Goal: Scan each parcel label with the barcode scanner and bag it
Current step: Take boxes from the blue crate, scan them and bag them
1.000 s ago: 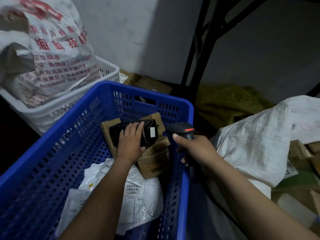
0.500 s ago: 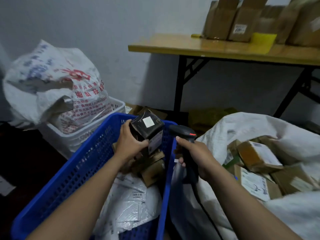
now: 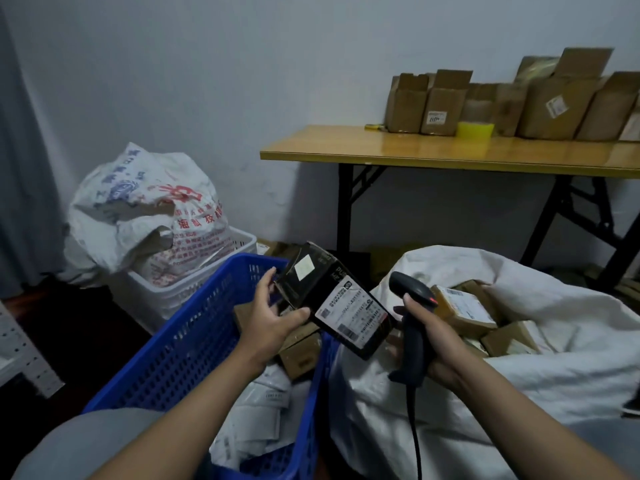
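**Line Up Label and Scanner**

Head view: the left hand (image 3: 273, 320) grips the black parcel (image 3: 332, 299) above the blue crate (image 3: 194, 341), label up. The right hand (image 3: 436, 341) clasps the barcode scanner (image 3: 412, 320); tilting its nose onto the label (image 3: 353, 315) should help.
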